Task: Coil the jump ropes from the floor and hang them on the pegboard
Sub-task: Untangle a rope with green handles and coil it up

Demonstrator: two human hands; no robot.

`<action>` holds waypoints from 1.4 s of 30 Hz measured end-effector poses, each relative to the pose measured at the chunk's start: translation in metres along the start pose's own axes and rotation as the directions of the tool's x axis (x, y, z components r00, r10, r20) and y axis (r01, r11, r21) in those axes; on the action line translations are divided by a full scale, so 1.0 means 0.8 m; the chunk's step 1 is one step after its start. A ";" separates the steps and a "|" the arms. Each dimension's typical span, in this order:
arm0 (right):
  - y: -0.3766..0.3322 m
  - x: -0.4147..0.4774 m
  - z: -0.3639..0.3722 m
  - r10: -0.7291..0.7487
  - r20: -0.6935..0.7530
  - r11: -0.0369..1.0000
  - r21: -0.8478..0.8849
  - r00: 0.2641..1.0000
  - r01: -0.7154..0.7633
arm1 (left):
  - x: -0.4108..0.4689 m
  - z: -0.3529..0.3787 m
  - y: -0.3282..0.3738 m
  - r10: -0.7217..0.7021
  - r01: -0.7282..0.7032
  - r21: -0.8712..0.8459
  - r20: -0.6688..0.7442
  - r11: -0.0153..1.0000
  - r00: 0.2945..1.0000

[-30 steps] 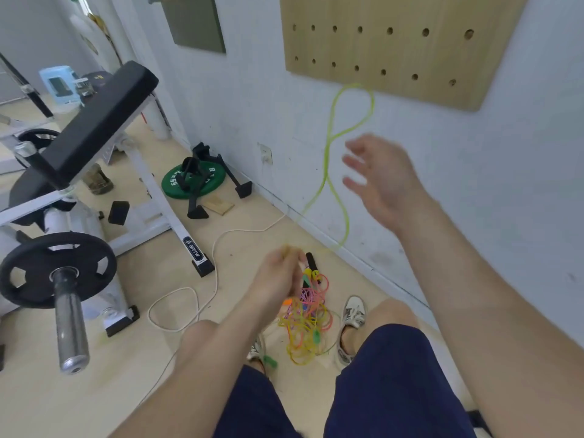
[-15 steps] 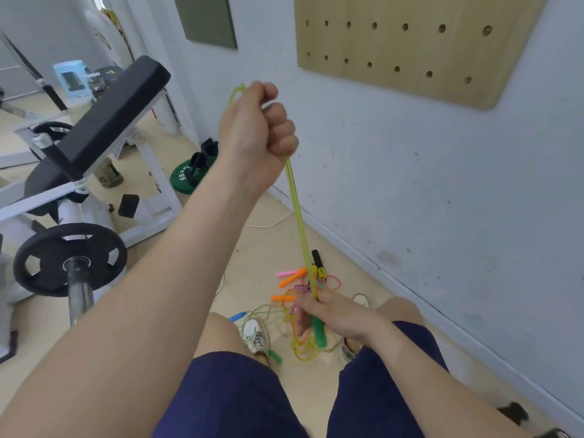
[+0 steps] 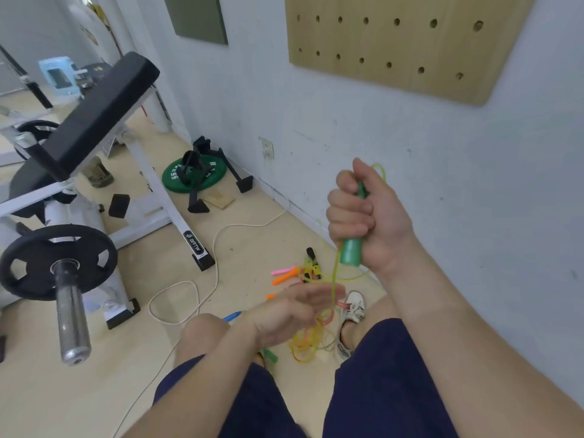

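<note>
My right hand (image 3: 366, 216) is raised in front of the wall and grips the green handle (image 3: 352, 254) of a yellow-green jump rope. Its cord (image 3: 334, 279) loops over my fist and hangs down to the floor. Lower down, my left hand (image 3: 294, 311) is blurred, its fingers stretched toward the hanging cord just above a tangled pile of jump ropes (image 3: 308, 341) between my feet. Orange, pink and black handles (image 3: 284, 277) lie beside the pile. The wooden pegboard (image 3: 395, 42) hangs on the wall above, with no pegs showing.
A weight bench (image 3: 94, 112) and a barbell with a black plate (image 3: 57, 260) stand to the left. A green weight plate (image 3: 194, 175) with push-up bars lies by the wall. A white cable (image 3: 215, 248) snakes across the floor.
My right hand has come up from the pile, carrying the green handle. My left hand, which held the cord high, has dropped to the pile and let its fist go.
</note>
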State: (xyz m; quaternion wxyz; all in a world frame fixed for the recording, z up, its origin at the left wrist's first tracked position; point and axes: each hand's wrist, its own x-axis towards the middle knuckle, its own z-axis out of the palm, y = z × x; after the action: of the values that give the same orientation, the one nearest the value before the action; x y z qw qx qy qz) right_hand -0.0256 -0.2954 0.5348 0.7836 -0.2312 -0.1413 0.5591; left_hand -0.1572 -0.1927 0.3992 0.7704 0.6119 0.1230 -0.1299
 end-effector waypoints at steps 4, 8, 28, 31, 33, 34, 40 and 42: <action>-0.032 0.008 0.016 -0.044 0.089 0.987 0.158 0.995 0.029 | 0.007 0.021 -0.049 -0.053 0.132 0.734 -0.129 0.666 0.990; -0.053 0.008 0.004 -0.166 -0.174 0.968 -0.214 0.971 0.128 | -0.014 0.003 -0.030 -0.008 0.238 0.560 -0.382 0.794 0.924; 0.115 -0.069 -0.123 0.281 0.080 0.908 -0.345 0.956 -0.238 | -0.021 -0.045 0.233 0.298 -0.818 -0.392 -0.792 0.420 0.532; 0.112 -0.064 -0.120 0.167 -0.035 0.965 -0.199 0.985 -0.171 | -0.017 -0.065 0.218 0.266 -0.798 -0.408 -0.791 0.443 0.551; 0.106 -0.060 -0.107 0.131 -0.079 0.979 -0.146 0.988 -0.142 | -0.013 -0.066 0.193 0.247 -0.741 -0.394 -0.769 0.543 0.590; 0.103 -0.058 -0.099 0.124 -0.103 0.977 -0.162 0.987 -0.140 | -0.011 -0.065 0.181 0.232 -0.720 -0.392 -0.765 0.573 0.601; 0.102 -0.053 -0.086 0.183 -0.232 0.968 -0.124 0.955 -0.216 | -0.022 -0.082 0.166 0.216 -0.787 -0.384 -0.818 0.483 0.532; 0.102 -0.055 -0.096 0.189 -0.210 0.979 -0.037 0.959 -0.201 | -0.031 -0.100 0.170 0.207 -0.830 -0.374 -0.849 0.414 0.486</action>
State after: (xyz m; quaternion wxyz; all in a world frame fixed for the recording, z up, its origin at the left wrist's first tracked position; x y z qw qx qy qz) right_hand -0.0696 -0.3307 0.4285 0.7282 -0.3228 -0.0524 0.6023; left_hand -0.1348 -0.0841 0.5141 0.8354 0.2300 0.2236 0.4463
